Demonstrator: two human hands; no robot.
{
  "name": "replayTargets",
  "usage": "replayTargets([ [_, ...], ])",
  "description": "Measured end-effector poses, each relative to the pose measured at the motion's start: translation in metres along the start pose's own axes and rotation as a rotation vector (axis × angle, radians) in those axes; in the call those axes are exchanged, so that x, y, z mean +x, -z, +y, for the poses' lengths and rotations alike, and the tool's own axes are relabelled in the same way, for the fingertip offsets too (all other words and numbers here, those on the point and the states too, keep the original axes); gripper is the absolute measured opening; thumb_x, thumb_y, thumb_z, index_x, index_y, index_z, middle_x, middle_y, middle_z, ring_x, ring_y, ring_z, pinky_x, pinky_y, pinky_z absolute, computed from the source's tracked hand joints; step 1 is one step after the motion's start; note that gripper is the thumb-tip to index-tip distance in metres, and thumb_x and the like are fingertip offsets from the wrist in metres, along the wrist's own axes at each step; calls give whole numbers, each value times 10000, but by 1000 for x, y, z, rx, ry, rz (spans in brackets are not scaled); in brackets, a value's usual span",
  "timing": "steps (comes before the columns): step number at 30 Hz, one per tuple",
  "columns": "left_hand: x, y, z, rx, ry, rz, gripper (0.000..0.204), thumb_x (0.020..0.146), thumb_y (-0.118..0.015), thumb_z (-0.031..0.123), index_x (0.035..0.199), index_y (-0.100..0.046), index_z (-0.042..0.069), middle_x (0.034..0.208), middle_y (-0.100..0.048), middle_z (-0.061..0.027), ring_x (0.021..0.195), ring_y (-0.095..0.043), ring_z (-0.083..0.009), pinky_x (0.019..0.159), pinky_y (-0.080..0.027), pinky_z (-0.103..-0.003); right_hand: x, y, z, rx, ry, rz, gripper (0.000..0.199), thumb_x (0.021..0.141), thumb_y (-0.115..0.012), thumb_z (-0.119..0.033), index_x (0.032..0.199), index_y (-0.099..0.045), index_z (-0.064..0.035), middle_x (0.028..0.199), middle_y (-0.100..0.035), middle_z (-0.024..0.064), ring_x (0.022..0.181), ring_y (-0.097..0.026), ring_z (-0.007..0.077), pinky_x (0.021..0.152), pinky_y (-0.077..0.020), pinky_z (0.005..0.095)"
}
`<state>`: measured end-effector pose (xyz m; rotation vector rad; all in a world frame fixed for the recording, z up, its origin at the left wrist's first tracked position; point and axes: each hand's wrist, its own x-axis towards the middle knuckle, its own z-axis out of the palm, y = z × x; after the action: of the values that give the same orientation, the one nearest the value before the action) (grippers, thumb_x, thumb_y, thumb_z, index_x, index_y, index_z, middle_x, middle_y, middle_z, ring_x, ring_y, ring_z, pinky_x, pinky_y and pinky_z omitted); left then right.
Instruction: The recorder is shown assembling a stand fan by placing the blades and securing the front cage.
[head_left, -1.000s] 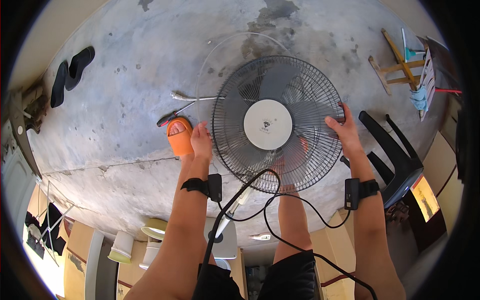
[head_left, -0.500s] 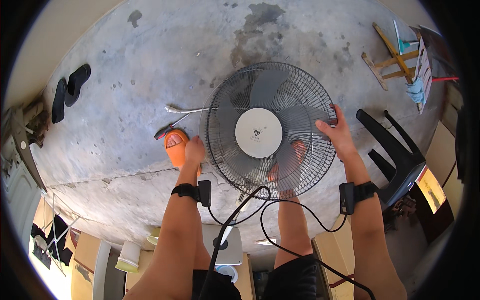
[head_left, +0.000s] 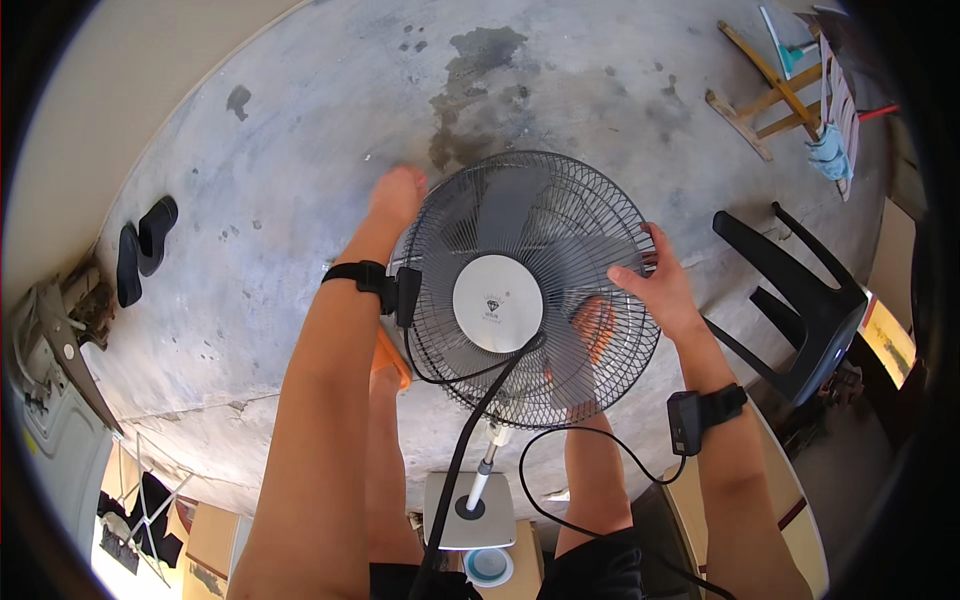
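Head view: one concrete floor [head_left: 300, 130], broad and bare toward its far edge. One grey pedestal fan [head_left: 525, 290] stands mid-floor, one black stool [head_left: 800, 300] just right. Right hand [head_left: 655, 285], fingers spread, grips the grille's right rim; left hand [head_left: 398, 195] reaches past the left rim, its grip hidden. Two black sandals [head_left: 143, 248] lie far left.

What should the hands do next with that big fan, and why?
Probably bring the left hand back onto the fan. Only the right hand grips the wire cage at its right rim, while the left reaches past the far left edge, so the fan head is held from one side alone.
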<state>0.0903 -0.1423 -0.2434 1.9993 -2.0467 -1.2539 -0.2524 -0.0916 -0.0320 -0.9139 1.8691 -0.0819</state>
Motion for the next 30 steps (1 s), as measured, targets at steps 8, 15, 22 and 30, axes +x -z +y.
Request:
replayTargets([
  [8, 17, -10, -1, 168, -8, -200, 93, 735, -581, 131, 775, -654, 89, 820, -631, -166, 796, -590, -377, 698, -481, -444, 0, 0, 2, 89, 29, -15, 945, 633, -817, -306, 1358, -306, 21, 1053, -522, 149, 943, -517, 194, 813, -454, 301],
  [15, 23, -12, -2, 147, -35, -243, 120, 753, -547, 112, 804, -652, 83, 868, -632, -174, 843, -588, -376, 732, -476, -451, 0, 0, 3, 76, 5, -13, 946, 634, -816, -306, 1357, -303, 25, 1064, -522, 153, 960, -514, 199, 826, -452, 306],
  [22, 17, -8, -1, -169, 56, 97, 220, 768, -514, 34, 985, -547, 38, 872, -605, -221, 827, -572, -417, 716, -457, -467, 0, 0, 3, 94, 26, -17, 980, 627, -815, -322, 1363, -286, 52, 1108, -520, 184, 991, -518, 224, 853, -442, 312],
  [30, 12, 9, 33, -341, -92, 125, 216, 809, -483, 9, 1016, -537, 44, 956, -586, -198, 910, -558, -392, 770, -457, -427, 2, -1, 4, 124, 9, -42, 1000, 611, -821, -331, 1371, -289, 41, 1173, -488, 208, 1085, -501, 288, 912, -424, 353],
])
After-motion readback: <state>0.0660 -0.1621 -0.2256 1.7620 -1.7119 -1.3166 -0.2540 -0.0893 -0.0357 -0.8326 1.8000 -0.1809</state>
